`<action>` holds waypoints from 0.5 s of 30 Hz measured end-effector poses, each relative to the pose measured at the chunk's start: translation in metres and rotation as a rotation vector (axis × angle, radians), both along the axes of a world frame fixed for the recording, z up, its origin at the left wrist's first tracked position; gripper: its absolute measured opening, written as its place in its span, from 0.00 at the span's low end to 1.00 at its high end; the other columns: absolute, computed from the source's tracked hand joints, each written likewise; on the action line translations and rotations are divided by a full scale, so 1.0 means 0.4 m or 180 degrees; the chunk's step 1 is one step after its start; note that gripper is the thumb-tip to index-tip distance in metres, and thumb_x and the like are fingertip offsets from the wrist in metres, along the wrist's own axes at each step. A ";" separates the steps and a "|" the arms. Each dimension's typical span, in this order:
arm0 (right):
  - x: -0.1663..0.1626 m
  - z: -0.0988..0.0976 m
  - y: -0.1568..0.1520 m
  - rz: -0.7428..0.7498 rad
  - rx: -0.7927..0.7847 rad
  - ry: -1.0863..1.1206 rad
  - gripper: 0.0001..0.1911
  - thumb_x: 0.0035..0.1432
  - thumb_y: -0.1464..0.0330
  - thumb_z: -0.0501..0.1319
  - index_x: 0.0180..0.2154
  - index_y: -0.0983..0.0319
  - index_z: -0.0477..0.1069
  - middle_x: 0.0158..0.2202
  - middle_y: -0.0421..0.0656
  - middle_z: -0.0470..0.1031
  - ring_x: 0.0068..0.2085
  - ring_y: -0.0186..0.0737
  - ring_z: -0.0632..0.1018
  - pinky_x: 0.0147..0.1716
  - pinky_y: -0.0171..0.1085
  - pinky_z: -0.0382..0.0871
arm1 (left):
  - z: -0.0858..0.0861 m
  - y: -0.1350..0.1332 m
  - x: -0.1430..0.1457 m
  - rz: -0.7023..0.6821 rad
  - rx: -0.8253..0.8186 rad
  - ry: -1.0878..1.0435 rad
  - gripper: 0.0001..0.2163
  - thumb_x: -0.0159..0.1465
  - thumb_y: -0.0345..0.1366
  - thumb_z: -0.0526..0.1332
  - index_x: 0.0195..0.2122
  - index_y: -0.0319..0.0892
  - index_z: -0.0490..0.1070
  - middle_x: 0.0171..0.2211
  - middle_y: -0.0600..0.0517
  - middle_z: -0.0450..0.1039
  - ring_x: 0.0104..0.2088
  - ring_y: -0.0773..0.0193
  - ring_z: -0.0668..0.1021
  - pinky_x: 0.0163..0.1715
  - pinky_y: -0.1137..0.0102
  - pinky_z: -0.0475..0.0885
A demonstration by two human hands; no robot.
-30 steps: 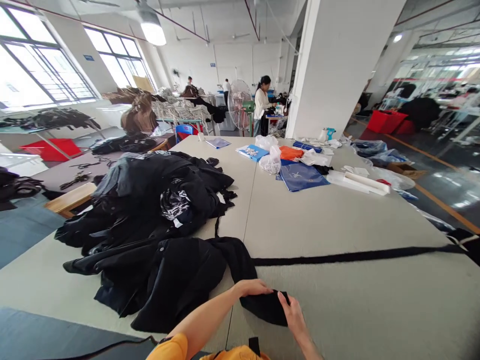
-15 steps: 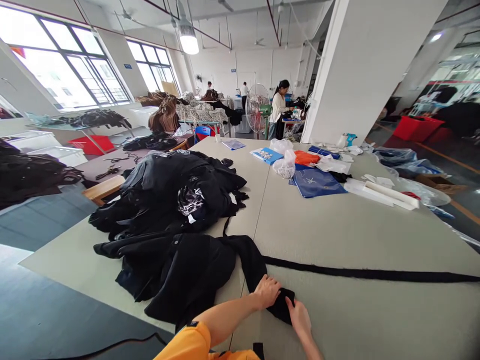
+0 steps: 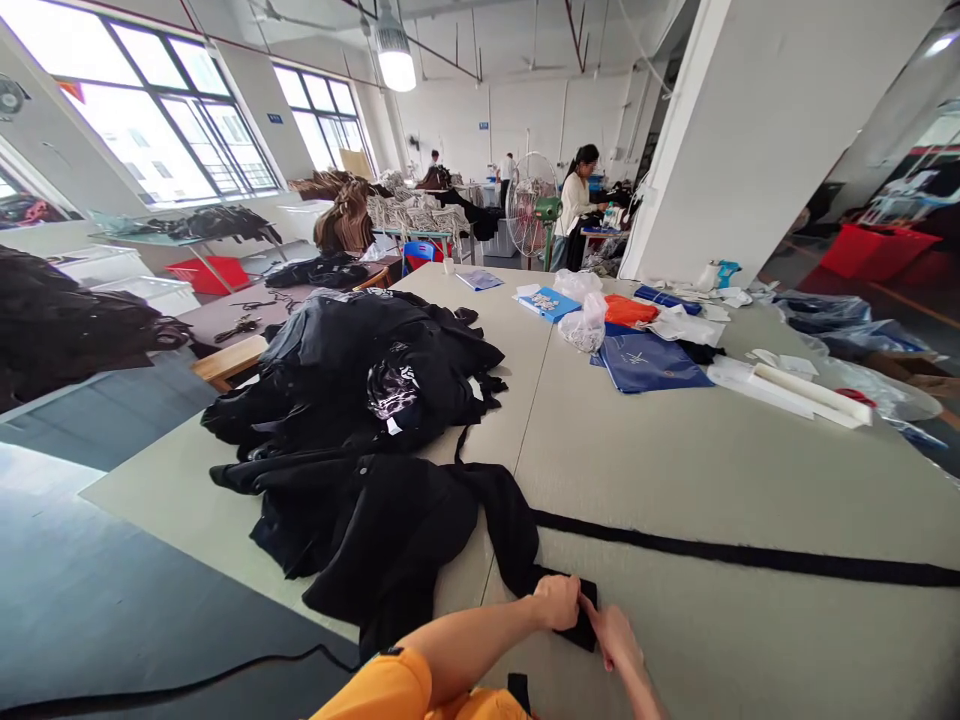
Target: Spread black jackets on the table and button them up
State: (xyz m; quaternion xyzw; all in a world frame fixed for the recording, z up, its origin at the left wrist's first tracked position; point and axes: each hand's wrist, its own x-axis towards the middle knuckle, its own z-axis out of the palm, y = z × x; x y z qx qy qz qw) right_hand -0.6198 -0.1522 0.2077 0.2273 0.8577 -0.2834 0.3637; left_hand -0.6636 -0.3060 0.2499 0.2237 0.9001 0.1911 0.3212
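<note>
At the near side of the wide table, the end of a black sleeve lies under both hands of the person at work. The sleeve leaves the black garment on the left, bends toward the near side and finishes in a square end pointing right.

Left hand: narrow, fingers curled on the cloth just short of the end. Right hand: forefinger extended to the end, at or very near the left thumb; from where I stand, I cannot tell whether it grips the cloth or only rests against it.

Step in hand, as judged: squaring the sleeve end by touch. The next move calls for a firm left hold, right fingertips set to the edge, and cloth flat, without twist.

Clearance: a narrow black strip runs right from beside the sleeve, beyond the hands; keep it out of the hold. The garment pile lies directly beyond the garment.
</note>
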 end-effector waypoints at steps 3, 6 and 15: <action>0.001 -0.012 0.003 -0.0037 -0.0042 0.0065 0.40 0.69 0.42 0.43 0.13 0.57 0.64 0.13 0.49 0.67 0.21 0.50 0.79 0.24 0.39 0.71 | -0.007 0.014 -0.016 -0.0016 -0.0149 -0.0077 0.17 0.64 0.37 0.56 0.50 0.38 0.77 0.45 0.34 0.79 0.48 0.40 0.82 0.44 0.53 0.80; 0.005 -0.021 0.001 -0.0139 -0.0263 0.0114 0.40 0.72 0.48 0.41 0.12 0.58 0.61 0.12 0.48 0.64 0.15 0.42 0.74 0.15 0.35 0.61 | -0.011 0.028 -0.020 -0.0064 -0.0267 -0.0068 0.16 0.63 0.34 0.57 0.50 0.36 0.77 0.44 0.34 0.80 0.47 0.40 0.82 0.42 0.54 0.80; -0.002 -0.012 0.022 -0.0402 -0.0968 -0.0456 0.37 0.73 0.51 0.41 0.17 0.63 0.66 0.15 0.52 0.71 0.11 0.35 0.68 0.08 0.29 0.46 | 0.013 0.032 -0.022 -0.0507 -0.0488 0.0022 0.23 0.59 0.30 0.61 0.57 0.34 0.70 0.47 0.33 0.78 0.48 0.39 0.82 0.44 0.54 0.79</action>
